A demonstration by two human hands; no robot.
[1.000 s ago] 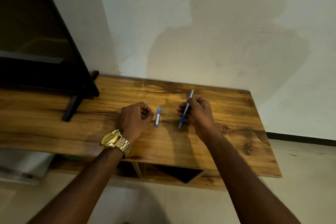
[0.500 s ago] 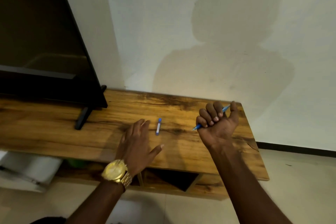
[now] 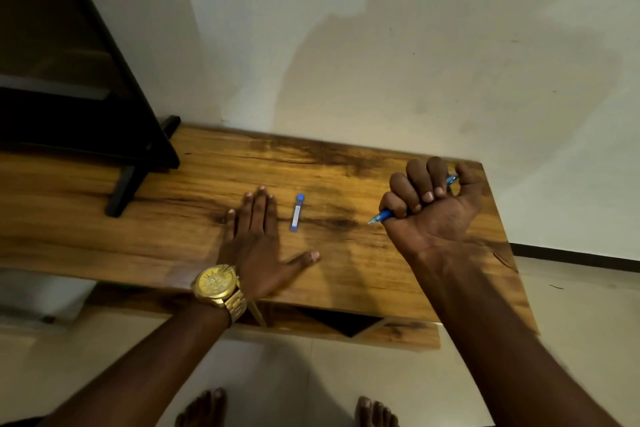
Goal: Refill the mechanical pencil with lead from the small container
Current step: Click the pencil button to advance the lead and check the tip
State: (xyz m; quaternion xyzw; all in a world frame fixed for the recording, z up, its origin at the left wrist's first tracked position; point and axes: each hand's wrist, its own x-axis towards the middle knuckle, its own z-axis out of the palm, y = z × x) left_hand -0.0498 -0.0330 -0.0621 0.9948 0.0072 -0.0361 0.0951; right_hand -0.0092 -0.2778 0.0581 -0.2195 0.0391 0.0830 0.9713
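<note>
We log the right hand (image 3: pixel 431 204), fingers clamped round the blue mechanical pencil (image 3: pixel 381 217), freeing the left hand (image 3: pixel 258 236), fingers spread flat on the tabletop (image 3: pixel 104 239), for the lead container (image 3: pixel 297 212) lying at its 3 o'clock.

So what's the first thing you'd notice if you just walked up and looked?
Probably the shiny gold watch on the left wrist, near the table's front edge. Next, the right hand raised in a fist around a blue pencil, and the little blue lead container lying on the wooden table between both hands.
</note>
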